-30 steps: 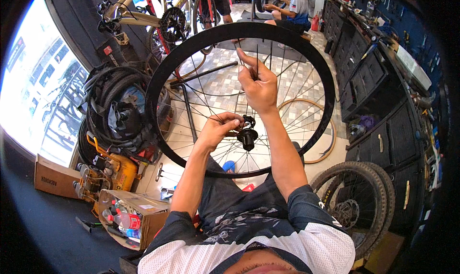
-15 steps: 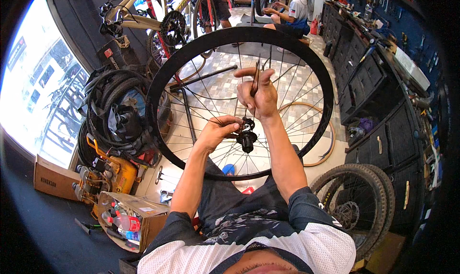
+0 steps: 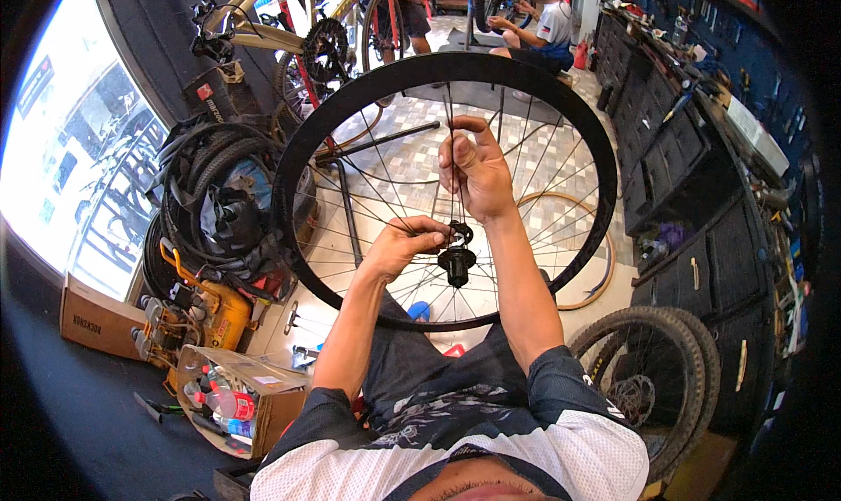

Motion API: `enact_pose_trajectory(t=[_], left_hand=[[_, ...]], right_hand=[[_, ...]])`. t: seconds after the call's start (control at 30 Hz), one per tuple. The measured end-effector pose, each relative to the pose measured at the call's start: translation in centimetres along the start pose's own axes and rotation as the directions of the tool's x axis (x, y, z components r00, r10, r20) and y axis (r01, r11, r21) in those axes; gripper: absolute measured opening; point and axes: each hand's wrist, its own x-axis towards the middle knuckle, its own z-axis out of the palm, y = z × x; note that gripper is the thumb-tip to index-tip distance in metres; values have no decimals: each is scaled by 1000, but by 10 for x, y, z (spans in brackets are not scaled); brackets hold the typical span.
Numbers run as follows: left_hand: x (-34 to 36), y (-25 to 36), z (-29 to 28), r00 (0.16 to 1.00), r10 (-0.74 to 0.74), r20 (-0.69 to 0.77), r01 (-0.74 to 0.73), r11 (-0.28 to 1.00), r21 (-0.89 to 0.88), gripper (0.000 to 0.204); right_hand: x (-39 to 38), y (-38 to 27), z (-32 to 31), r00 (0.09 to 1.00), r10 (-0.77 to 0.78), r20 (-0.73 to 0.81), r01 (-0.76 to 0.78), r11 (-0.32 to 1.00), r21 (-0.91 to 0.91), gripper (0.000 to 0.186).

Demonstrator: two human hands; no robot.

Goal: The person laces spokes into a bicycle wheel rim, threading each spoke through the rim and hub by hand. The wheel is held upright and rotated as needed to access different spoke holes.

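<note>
A spoked bicycle wheel (image 3: 451,70) with a deep black rim stands in front of me, its lower part by my legs. Near its middle is the black hub (image 3: 456,264), tilted so that its toothless end faces me. My left hand (image 3: 405,247) pinches with thumb and fingers beside the hub flange, apparently on a spoke; the fingertips partly hide it. Higher up, my right hand (image 3: 477,172) has its fingers curled round a thin dark spoke (image 3: 450,107) that runs up from the hub toward the top of the rim.
Left stand a heap of black tyres (image 3: 215,194), a yellow machine (image 3: 223,313) and a cardboard box of bottles (image 3: 272,387). Knobby-tyred wheels (image 3: 692,361) lean at right by black drawers (image 3: 692,264). Beyond are a bicycle frame (image 3: 254,37) and a seated person (image 3: 547,32).
My right hand's outstretched fingers have curled in around the spoke. My left hand stays pinched by the hub. The whole view has shifted slightly.
</note>
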Motion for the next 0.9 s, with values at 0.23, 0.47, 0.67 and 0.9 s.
enact_pose_trajectory(t=[0.23, 0.47, 0.67, 0.9], left_hand=[[1, -2, 1, 1000, 24, -19, -25, 1000, -16, 26], [-4, -2, 3, 998, 11, -61, -12, 1000, -16, 25], [-11, 15, -1, 998, -34, 57, 30, 998, 58, 48], [-35, 19, -8, 986, 33, 163, 51, 872, -487, 70]], right_hand=[[-18, -14, 26, 984, -124, -131, 22, 802, -597, 22], [-36, 5, 23, 977, -53, -205, -60, 860, -508, 21], [-35, 1, 19, 972, -65, -226, -84, 802, -591, 21], [-36, -6, 21, 975, -51, -216, -89, 801, -591, 19]])
